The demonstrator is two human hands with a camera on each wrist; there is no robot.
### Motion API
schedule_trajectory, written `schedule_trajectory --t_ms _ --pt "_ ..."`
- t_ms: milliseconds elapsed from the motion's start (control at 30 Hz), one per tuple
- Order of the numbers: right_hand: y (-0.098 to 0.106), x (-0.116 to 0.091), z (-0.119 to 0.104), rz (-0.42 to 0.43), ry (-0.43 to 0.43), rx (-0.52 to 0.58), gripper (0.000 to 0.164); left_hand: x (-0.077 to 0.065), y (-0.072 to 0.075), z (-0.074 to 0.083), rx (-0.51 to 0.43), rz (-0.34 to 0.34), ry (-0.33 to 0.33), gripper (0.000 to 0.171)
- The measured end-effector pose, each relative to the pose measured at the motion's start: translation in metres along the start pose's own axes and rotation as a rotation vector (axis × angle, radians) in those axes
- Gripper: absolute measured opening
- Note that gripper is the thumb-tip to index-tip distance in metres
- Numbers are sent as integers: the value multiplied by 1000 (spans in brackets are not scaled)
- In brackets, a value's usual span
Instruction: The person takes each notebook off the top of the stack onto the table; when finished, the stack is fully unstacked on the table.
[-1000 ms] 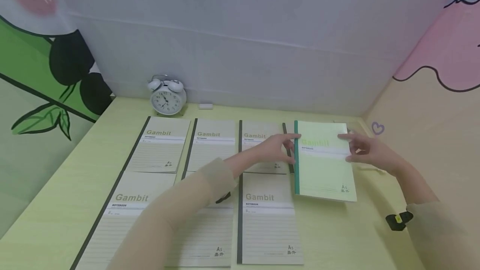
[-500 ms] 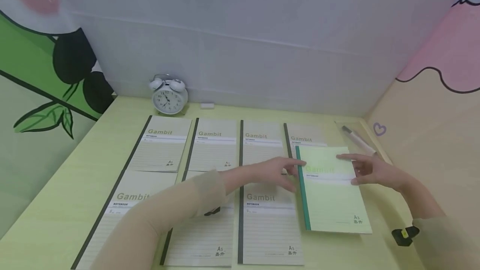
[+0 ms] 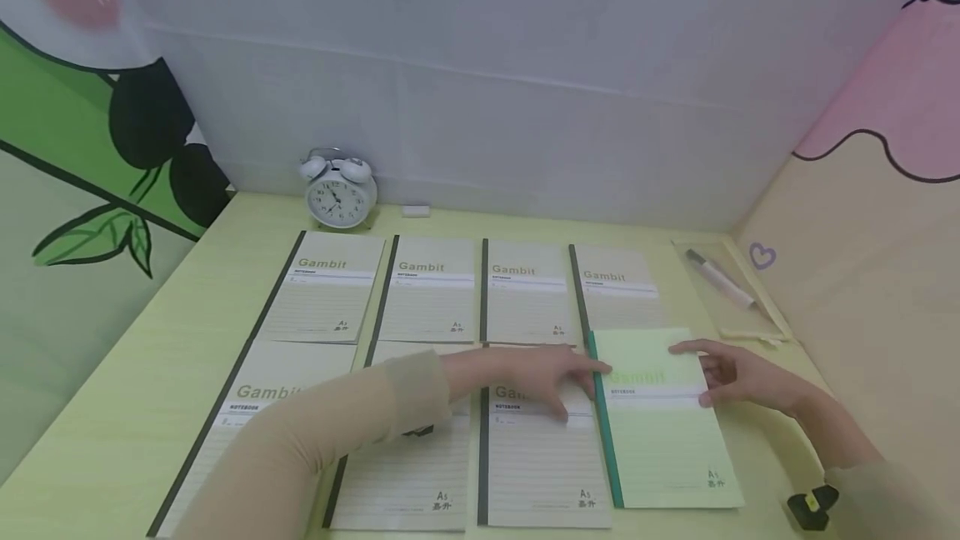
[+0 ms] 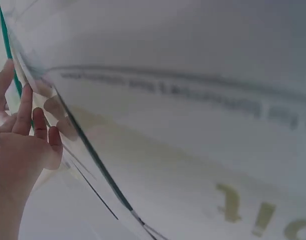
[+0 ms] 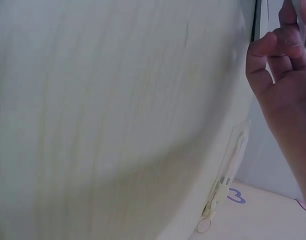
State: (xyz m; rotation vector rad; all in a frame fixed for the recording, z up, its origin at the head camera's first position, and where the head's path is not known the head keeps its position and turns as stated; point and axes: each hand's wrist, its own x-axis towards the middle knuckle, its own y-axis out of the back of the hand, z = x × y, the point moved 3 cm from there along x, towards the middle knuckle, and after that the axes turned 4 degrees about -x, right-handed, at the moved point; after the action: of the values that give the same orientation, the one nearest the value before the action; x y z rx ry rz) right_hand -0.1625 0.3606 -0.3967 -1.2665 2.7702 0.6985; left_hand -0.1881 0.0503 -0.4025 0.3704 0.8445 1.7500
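Observation:
A pale green notebook (image 3: 667,448) with a teal spine lies over the table's right part, overlapping the lower end of a dark-spined Gambit notebook (image 3: 615,277) behind it. My left hand (image 3: 543,373) holds its spine edge, index fingertip on the cover and thumb spread away over the neighbouring notebook (image 3: 543,473). From the opposite side my right hand (image 3: 757,382) grips the right edge, index finger on top and thumb at the edge. In the left wrist view, the fingers of the left hand (image 4: 23,145) meet the teal edge. The right hand (image 5: 287,75) shows curled fingers in the right wrist view.
More dark-spined Gambit notebooks (image 3: 322,290) lie in two rows to the left, partly under my left sleeve. A white alarm clock (image 3: 340,198) and a small white block (image 3: 416,211) stand at the back. A clear case (image 3: 738,319) with a pen (image 3: 720,277) lies back right.
Both hands have brought the green notebook toward me and lower down, off the back-row notebook, which now shows its title. The clear case and pen have come into view.

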Motion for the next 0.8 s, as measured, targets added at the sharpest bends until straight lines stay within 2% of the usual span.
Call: schedule_trajectory --t_ms 133,233,300,467,567,700,800 --pt "-1 -2 2 -10 -9 4 65 -2 6 3 135 6 -7 86" --pt "-2 -2 4 -19 -30 29 66 -3 11 3 194 26 -3 83" --pt "-4 -2 4 -34 -25 40 66 -4 14 1 218 32 18 84" --pt "-8 0 4 -78 9 38 65 -1 14 -10 203 11 67 88" --pt "-10 2 2 -83 23 -36 63 1 14 -15 192 1 75 89" --pt "-12 3 -3 -21 29 -226 62 1 14 -18 175 -4 84 88" --pt "-12 4 -6 19 17 -325 63 1 14 -17 169 -6 93 87"
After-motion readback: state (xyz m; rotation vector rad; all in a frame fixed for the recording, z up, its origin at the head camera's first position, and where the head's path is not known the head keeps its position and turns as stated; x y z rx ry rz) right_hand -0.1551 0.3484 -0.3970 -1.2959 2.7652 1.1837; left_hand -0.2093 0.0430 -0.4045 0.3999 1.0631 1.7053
